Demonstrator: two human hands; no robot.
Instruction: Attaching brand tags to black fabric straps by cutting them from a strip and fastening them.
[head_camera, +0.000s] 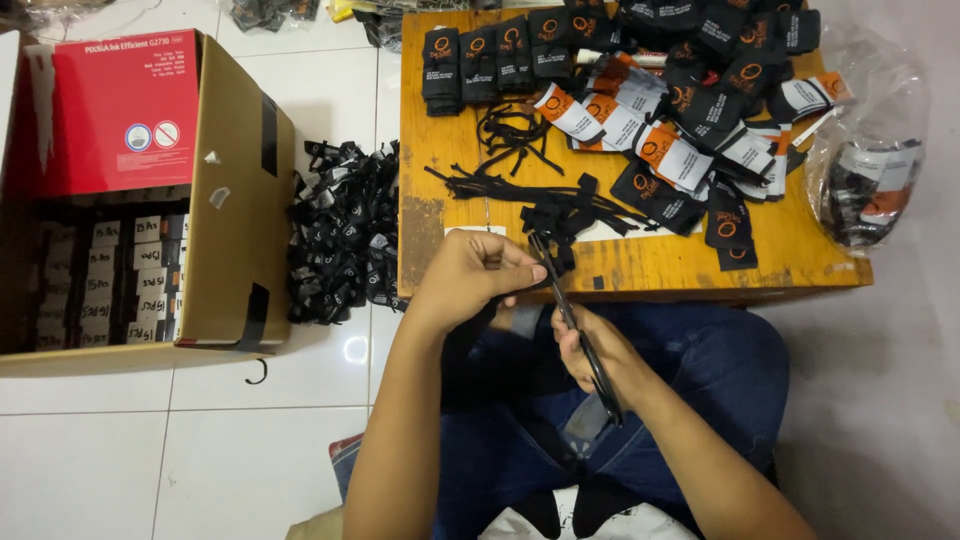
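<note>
I am pinching a thin black fabric strap (543, 252) with my left hand (470, 272) at the front edge of the low wooden table (440, 200), fingers closed together on it. My right hand (590, 350) is gripping long black scissors (578, 330) over my lap, blades pointing toward the strap. The strap looks light, soft and floppy, so I am holding it close to the cut.

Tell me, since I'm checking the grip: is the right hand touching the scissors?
Touching. The head view shows the right hand wrapped around the handles of the black scissors, with no gap between fingers and handle.
</note>
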